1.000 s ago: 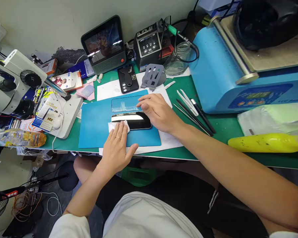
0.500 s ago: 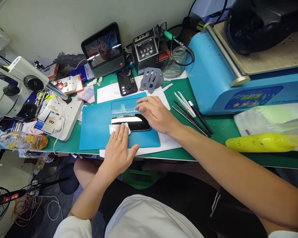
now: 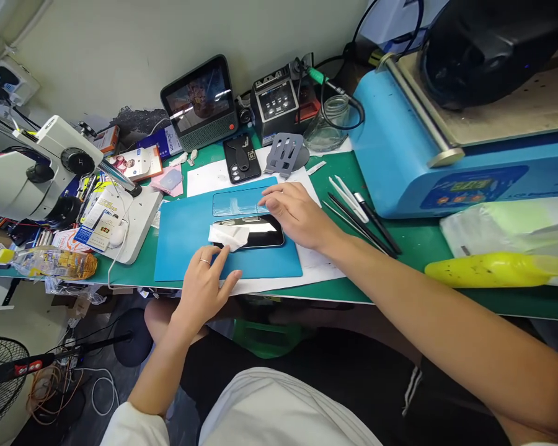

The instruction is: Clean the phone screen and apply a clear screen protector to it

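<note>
A phone (image 3: 266,231) with a dark glossy screen lies on a blue mat (image 3: 179,235). A folded white wipe (image 3: 229,236) rests over its left end. My left hand (image 3: 208,282) is at the near edge of the wipe, one fingertip by it, the fingers apart and not wrapped round anything. Over the phone's right end is my right hand (image 3: 297,217), its fingers reaching left and loosely spread. Just behind the phone a clear glass screen protector (image 3: 237,203) lies flat, its right end partly hidden by the right fingers.
Tweezers and pen-like tools (image 3: 360,217) lie right of the mat. A yellow bottle (image 3: 488,271) and a blue machine (image 3: 390,148) stand farther right. Behind are a black phone case (image 3: 240,158), a smart display (image 3: 199,102) and a soldering station (image 3: 275,102). A microscope (image 3: 60,161) stands left.
My left hand has drawn back toward me and left, off the wipe, which now lies uncovered on the phone. The right hand stays over the phone's right end. The view has shifted slightly.
</note>
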A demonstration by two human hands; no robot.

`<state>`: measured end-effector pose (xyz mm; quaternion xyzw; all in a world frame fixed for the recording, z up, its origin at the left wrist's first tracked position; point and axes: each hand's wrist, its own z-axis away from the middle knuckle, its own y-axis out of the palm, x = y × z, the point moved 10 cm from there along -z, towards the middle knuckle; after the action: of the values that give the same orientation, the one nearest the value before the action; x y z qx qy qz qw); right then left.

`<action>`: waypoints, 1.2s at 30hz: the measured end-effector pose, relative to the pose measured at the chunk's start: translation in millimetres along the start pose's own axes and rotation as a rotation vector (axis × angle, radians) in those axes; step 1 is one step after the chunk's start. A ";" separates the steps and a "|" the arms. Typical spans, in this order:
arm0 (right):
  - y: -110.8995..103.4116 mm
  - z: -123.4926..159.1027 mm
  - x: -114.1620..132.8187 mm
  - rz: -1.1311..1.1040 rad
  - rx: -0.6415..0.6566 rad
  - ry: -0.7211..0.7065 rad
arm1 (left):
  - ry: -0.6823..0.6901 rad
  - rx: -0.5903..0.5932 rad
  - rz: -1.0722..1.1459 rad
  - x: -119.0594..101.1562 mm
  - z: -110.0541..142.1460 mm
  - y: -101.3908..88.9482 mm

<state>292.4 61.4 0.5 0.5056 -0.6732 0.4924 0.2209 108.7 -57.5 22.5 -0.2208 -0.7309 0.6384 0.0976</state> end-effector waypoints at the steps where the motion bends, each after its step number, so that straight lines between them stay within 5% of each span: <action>1: -0.1 -0.3 -0.8 0.000 -0.001 0.003 | -0.004 -0.028 -0.013 1.3 -0.2 -2.3; 4: 0.3 -1.0 -1.7 0.001 -0.002 0.000 | 0.009 -0.084 -0.047 3.4 -8.3 -8.7; 11: 0.0 -0.5 -2.5 0.008 0.003 0.001 | 0.077 -0.006 -0.110 7.3 -39.5 -1.9; 21: 1.6 0.5 0.2 0.040 0.034 0.015 | 0.105 -0.124 -0.055 7.1 -26.7 -8.7; 36: 2.4 0.2 0.9 0.097 0.027 -0.009 | 0.079 0.179 -0.149 -24.2 -42.0 32.5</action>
<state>289.9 60.7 0.1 0.4774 -0.6910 0.5096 0.1869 154.4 -28.1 1.1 -0.1813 -0.6811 0.6827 0.1928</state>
